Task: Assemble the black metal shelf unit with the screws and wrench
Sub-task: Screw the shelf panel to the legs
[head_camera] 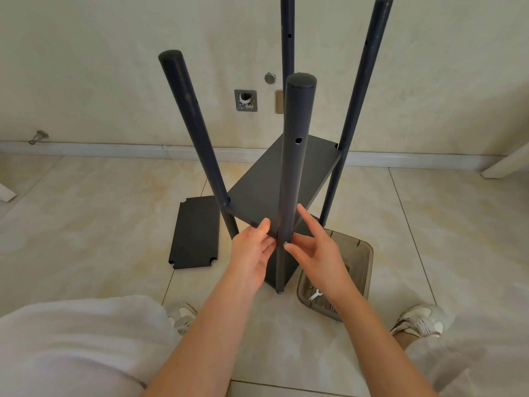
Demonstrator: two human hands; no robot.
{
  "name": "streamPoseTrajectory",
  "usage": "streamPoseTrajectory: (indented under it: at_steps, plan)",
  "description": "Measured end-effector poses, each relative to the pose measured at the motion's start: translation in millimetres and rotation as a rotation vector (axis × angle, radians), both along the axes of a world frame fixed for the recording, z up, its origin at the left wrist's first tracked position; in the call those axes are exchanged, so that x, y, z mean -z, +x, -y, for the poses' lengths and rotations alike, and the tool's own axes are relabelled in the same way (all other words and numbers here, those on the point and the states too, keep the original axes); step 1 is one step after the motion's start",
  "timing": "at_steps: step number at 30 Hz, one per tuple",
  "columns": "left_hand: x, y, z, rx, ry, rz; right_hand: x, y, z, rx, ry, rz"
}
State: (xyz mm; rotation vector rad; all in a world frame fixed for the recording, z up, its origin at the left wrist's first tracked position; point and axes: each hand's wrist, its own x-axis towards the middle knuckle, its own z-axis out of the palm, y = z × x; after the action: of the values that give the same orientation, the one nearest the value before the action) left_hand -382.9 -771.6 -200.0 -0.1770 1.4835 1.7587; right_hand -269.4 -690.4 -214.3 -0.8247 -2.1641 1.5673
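The black shelf unit stands upright on the tiled floor, with several round posts rising around a black shelf panel (274, 181). The nearest post (294, 156) is right in front of me. My left hand (252, 253) grips the near corner of the panel where it meets this post. My right hand (315, 253) pinches a small silver screw (285, 244) against the post at that joint, index finger stretched up. A silver wrench (315, 295) lies in the brown tray (363, 253) at the unit's right foot.
A spare black shelf panel (196, 233) with notched corners lies flat on the floor to the left. The wall and baseboard (114, 149) run close behind the unit. My knees and white shoes (420, 319) frame the bottom of the view.
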Motion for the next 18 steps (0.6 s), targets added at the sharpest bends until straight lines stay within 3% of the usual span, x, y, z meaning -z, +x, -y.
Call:
streamPoseTrajectory:
  at_steps: [8, 13, 15, 18]
  plan:
    - [2.2, 2.1, -0.5, -0.006, -0.009, -0.007, 8.2, -2.1, 3.7, 0.084, 0.022, -0.022]
    - [-2.1, 2.7, 0.7, -0.027, -0.065, -0.115, 1.9, -5.8, -3.8, 0.092, -0.098, -0.029]
    - [1.0, 3.9, 3.8, -0.080, -0.204, -0.338, -3.8, -5.7, -10.4, 0.080, -0.145, -0.034]
    - [5.2, 1.4, 19.6, -0.060, -0.380, -1.064, -9.8, -5.2, -15.0, 0.060, -0.153, -0.033]
